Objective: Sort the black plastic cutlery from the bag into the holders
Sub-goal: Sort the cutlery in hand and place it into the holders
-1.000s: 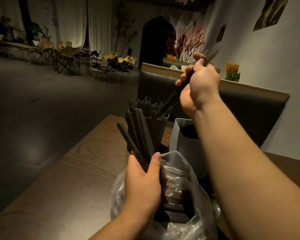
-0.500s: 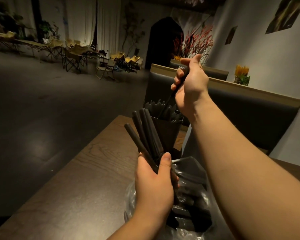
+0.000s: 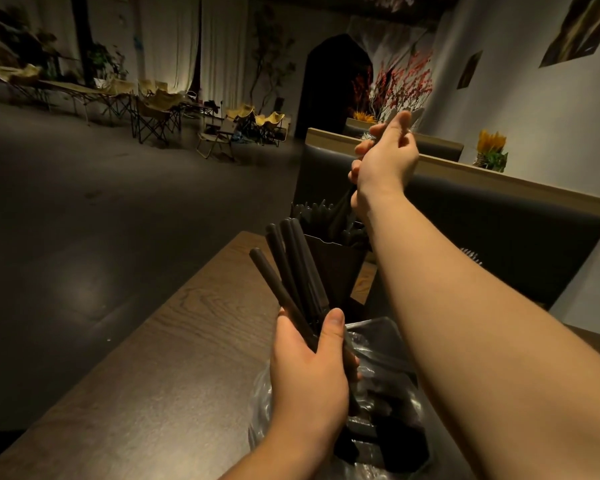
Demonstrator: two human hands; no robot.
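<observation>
Working ends of the cutlery bunch [image 3: 291, 271] hidden behind the left hand [image 3: 309, 368] and in the bag [image 3: 388, 410], bag cut off at 6 o'clock, piece [image 3: 342, 213] in the right hand [image 3: 385, 161] mostly covered, kind unclear, holder [image 3: 329, 265] contents too dim to sort

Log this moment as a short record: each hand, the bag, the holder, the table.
left hand: grips a bundle of black handles, ends up, over the bag
right hand: holds one black piece above the holder
bag: clear plastic, dark cutlery inside
holder: dark, upright, fork tines showing at its top
table: dark wood
</observation>
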